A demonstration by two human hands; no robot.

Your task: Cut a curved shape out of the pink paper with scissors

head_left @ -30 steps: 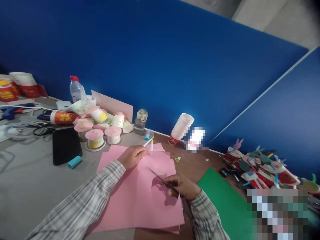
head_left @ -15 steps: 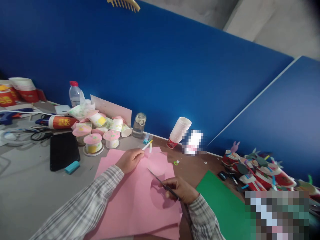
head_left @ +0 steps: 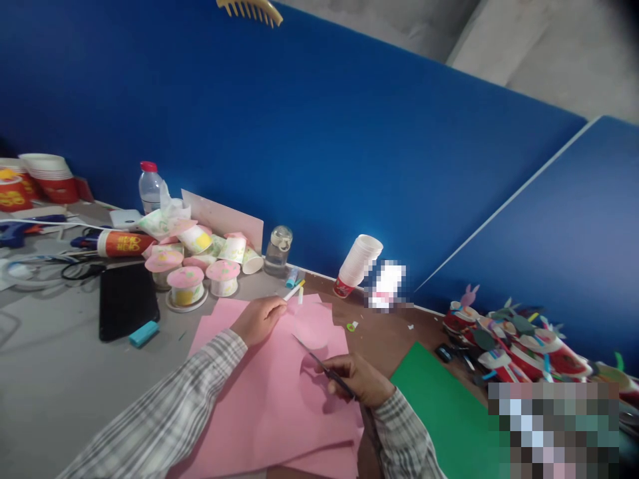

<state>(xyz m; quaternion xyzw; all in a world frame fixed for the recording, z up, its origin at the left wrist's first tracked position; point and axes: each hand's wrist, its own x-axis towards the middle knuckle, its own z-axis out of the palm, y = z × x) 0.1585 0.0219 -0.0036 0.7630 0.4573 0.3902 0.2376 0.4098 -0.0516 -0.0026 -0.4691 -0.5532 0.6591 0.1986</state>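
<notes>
The scissors (head_left: 324,366) sit in the right hand (head_left: 357,380), fingers curled tight round the handles, blades lying across the pink paper (head_left: 269,399) near its right edge. Since half a second ago almost nothing has shifted: the blade tip has crept only slightly along the cut and both hands hold their spots. The long axis runs on a diagonal, tip pointing up-left towards the left hand (head_left: 259,318), handles down-right in the fist. Whether the blades are parted or closed is hard to tell; they read as one thin dark line.

The left hand presses the upper part of the sheet flat on the tabletop (head_left: 60,372), its grip pinched on a white marker (head_left: 293,290) that pokes out towards the wall.

Out from there: a green sheet (head_left: 444,406) just right of the right wrist, a stack of paper cups (head_left: 358,263) tipped over by the blue partition (head_left: 319,133), pink-topped cup crafts (head_left: 190,279) beyond the left hand, and a black phone (head_left: 127,299) with a teal eraser (head_left: 142,333) beside it. Nothing blocks the blades except the right hand's own fingers over the handles.
</notes>
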